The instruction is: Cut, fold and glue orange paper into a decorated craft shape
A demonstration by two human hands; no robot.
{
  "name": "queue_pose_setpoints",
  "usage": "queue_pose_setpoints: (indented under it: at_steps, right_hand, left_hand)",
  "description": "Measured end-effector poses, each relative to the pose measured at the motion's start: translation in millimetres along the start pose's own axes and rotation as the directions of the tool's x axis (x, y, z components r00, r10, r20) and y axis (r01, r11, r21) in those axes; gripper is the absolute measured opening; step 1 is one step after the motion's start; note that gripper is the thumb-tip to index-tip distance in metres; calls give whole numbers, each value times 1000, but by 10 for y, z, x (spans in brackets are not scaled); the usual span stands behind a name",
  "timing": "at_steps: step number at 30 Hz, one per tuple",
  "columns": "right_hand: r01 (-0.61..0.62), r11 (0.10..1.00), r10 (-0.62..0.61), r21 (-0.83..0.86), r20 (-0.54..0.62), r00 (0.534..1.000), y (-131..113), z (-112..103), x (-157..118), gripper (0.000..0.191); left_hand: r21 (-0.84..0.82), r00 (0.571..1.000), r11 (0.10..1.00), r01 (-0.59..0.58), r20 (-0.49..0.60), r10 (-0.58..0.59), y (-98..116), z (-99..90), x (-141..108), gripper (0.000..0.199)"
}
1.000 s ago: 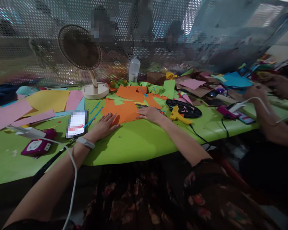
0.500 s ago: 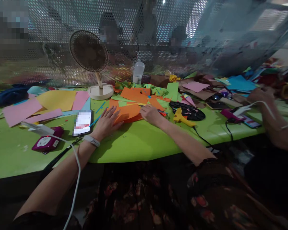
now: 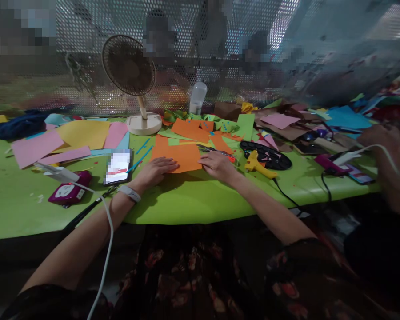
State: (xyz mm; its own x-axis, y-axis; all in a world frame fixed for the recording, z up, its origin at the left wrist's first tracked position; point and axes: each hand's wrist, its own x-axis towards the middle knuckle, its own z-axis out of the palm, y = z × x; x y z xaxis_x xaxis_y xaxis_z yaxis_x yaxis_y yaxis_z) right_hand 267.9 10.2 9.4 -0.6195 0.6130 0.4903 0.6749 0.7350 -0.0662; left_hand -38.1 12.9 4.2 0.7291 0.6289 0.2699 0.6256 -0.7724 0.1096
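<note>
Both forearms are reached forward from dark sleeves (image 3: 290, 280) and slanted inward toward each other, the left one crossed in view by a white cable (image 3: 110, 218) and banded at the wrist by a pale wristband (image 3: 130, 193). A purple socket box (image 3: 70, 188) is set on the green tabletop (image 3: 183, 204) to the left of that wrist. The left hand (image 3: 156, 170) is laid palm down, its fingers close together and extended over the left part of an orange sheet (image 3: 183, 156), which is pressed rather than gripped. The right hand (image 3: 217, 164) is turned inward, with bent fingertips brought to the sheet's near right corner; whether the corner is pinched cannot be told. The orange sheet is lain flat between the two hands. A lit phone (image 3: 118, 166) is placed just left of the left hand, and a yellow glue gun (image 3: 260, 168) is rested to the right of the right hand, before a black tray (image 3: 273, 155). A red-handled tool (image 3: 231, 158) is partly hidden behind the right hand. Farther back, orange scraps (image 3: 190, 128) are spread, and a round fan (image 3: 143, 123) is stood before a perforated screen (image 3: 180, 26).
</note>
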Motion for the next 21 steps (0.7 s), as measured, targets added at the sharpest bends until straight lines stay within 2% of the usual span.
queue_pose_setpoints:
  at_steps: [2, 6, 12, 14, 16, 19, 21]
  right_hand:
    - [15, 999, -15, 45, -16, 1000, 11, -30, -74, 26]
    - [77, 995, -78, 56, 25, 997, -61, -9, -201, 24]
    - [123, 992, -125, 21, 93, 988, -82, 103, -238, 22]
    - [69, 998, -69, 5, 86, 994, 13, 97, -267, 22]
    - [-48, 999, 50, -25, 63, 997, 144, 64, -325, 23]
    - [-264, 960, 265, -89, 6, 964, 299, -18, -429, 25]
    - [-311, 946, 310, -87, -26, 950, 313, -76, -469, 27]
  left_hand:
    - [-4, 999, 999, -33, 13, 33, 10, 4, 11, 58]
    - [-26, 998, 998, -64, 9, 64, 68, 28, 22, 46]
    - [-176, 996, 981, -83, -1, 84, 174, 46, -22, 33]
    - [-220, 997, 973, -71, -6, 71, 189, 43, -55, 32]
    - [-257, 998, 965, -59, -10, 58, 194, 35, -88, 32]
    - [-298, 999, 954, -42, 3, 45, 195, 22, -121, 33]
    - [-332, 1000, 943, -22, -5, 22, 194, 20, -124, 33]
